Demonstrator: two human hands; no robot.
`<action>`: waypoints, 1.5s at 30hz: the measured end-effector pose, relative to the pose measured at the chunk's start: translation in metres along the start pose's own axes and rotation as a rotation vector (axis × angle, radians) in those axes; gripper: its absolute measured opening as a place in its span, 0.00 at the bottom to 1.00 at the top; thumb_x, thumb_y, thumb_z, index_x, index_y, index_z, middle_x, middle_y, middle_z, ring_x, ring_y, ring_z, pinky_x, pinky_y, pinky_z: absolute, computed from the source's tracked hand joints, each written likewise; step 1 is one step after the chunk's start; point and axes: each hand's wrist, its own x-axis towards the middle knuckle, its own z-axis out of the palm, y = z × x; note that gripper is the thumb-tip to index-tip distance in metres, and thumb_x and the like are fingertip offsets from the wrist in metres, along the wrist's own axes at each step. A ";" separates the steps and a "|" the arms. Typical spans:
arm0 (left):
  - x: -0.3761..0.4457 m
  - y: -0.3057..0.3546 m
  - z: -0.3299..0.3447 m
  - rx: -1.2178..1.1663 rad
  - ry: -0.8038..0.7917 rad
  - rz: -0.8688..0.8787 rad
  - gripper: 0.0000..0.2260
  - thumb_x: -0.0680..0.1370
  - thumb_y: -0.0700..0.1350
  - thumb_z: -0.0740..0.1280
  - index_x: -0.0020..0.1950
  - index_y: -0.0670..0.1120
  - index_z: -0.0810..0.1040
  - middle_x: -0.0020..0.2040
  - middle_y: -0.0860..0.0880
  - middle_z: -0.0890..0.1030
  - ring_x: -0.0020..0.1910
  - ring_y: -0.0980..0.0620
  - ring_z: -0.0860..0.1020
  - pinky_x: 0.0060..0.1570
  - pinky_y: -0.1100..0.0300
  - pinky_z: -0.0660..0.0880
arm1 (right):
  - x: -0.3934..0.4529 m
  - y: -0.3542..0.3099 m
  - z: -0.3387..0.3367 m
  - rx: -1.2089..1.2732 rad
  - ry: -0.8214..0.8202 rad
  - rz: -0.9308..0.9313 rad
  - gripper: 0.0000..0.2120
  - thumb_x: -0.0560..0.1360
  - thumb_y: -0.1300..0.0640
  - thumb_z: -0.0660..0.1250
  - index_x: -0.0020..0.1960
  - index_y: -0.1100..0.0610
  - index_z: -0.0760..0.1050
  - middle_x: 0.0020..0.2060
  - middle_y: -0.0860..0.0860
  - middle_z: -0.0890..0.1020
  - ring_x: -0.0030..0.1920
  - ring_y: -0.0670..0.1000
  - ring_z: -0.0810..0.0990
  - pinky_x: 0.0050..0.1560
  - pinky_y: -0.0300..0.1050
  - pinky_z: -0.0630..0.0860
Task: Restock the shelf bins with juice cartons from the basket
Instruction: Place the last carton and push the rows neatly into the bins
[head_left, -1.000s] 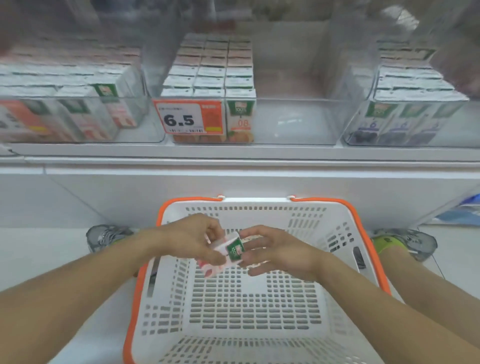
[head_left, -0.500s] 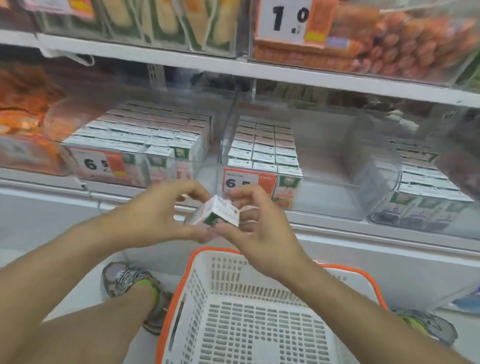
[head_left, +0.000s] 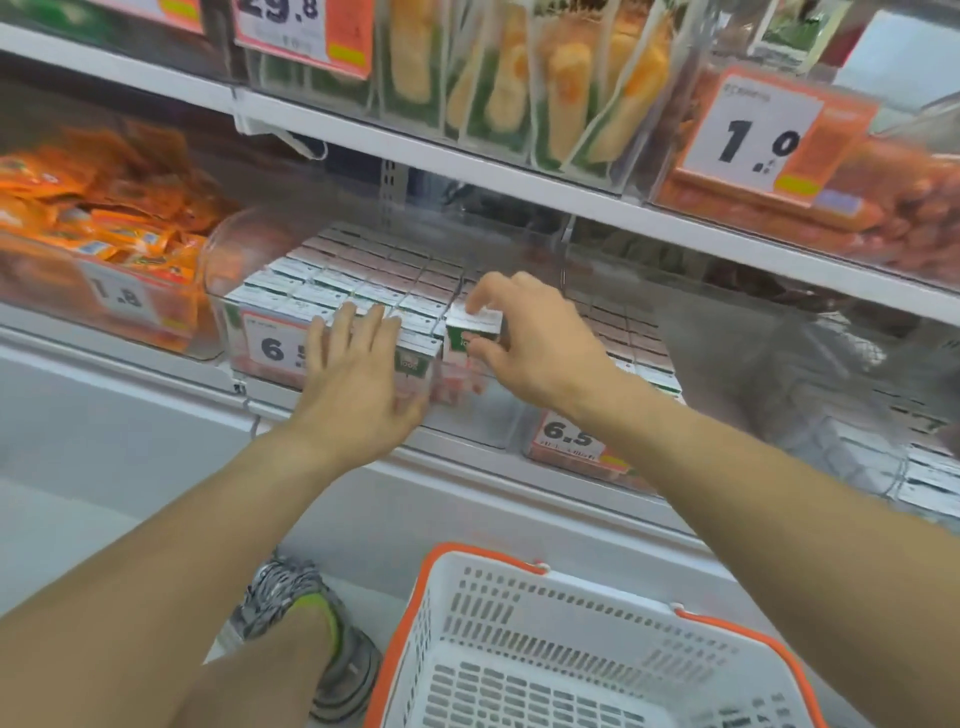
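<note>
My right hand (head_left: 540, 345) pinches a juice carton (head_left: 471, 338), upright, long axis vertical, green label facing me. Left hand (head_left: 358, 369) rests flat, fingers straight, on the bin (head_left: 228, 332) front.

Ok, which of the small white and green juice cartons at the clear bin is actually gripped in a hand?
The raised white and green carton at the row's right end: the right hand pinches it. The left hand rests open on the others.

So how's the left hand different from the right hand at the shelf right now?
The left hand lies flat, fingers straight, against the front cartons; the right hand pinches one juice carton at its top. The left holds nothing; the right carries. Both reach into the same clear bin.
</note>
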 end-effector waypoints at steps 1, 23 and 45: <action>0.000 -0.002 0.001 0.007 0.007 0.004 0.39 0.75 0.57 0.67 0.79 0.45 0.54 0.80 0.45 0.53 0.79 0.43 0.44 0.76 0.44 0.38 | 0.003 0.000 0.006 -0.011 -0.032 0.017 0.13 0.76 0.50 0.71 0.58 0.50 0.72 0.50 0.49 0.73 0.50 0.55 0.78 0.56 0.50 0.72; 0.010 -0.017 0.007 0.045 0.157 -0.029 0.36 0.73 0.64 0.68 0.76 0.48 0.65 0.77 0.44 0.62 0.78 0.41 0.52 0.75 0.45 0.42 | 0.058 -0.016 0.036 0.161 -0.367 0.509 0.38 0.81 0.37 0.53 0.80 0.55 0.39 0.78 0.65 0.44 0.70 0.67 0.68 0.67 0.54 0.66; 0.015 -0.035 0.021 -0.026 0.203 -0.023 0.32 0.63 0.59 0.80 0.65 0.53 0.78 0.66 0.51 0.77 0.70 0.42 0.70 0.74 0.48 0.45 | 0.154 0.035 0.088 0.257 -0.230 0.721 0.29 0.84 0.49 0.51 0.80 0.57 0.46 0.78 0.64 0.49 0.76 0.66 0.57 0.75 0.54 0.60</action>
